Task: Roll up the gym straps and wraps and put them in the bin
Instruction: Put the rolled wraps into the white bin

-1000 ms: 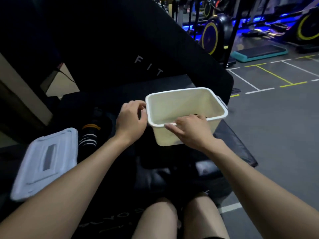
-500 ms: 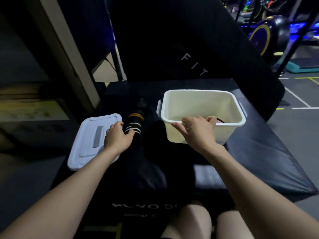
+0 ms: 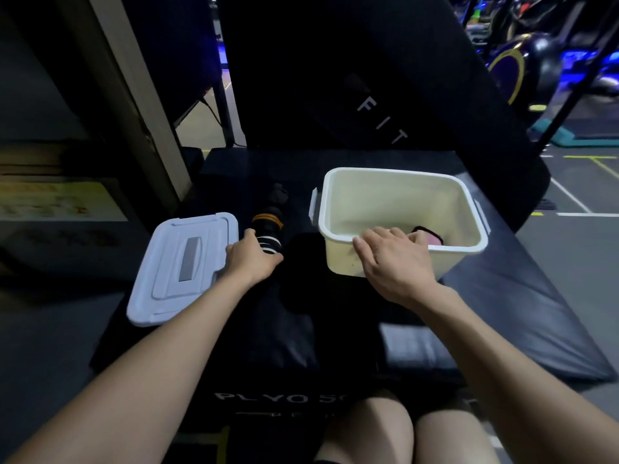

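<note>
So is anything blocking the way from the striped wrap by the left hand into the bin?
Nothing visible does. The lid lies off to the left, so the bin is open on top. The right hand rests on its near rim, the left hand is at the striped wrap.

Two bare forearms, no sleeves, no watch or rings on the left hand (image 3: pixel 253 259) or right hand (image 3: pixel 395 262). Bare knees (image 3: pixel 371 430) at bottom edge, with a sliver of dark garment just visible below the left one.
</note>
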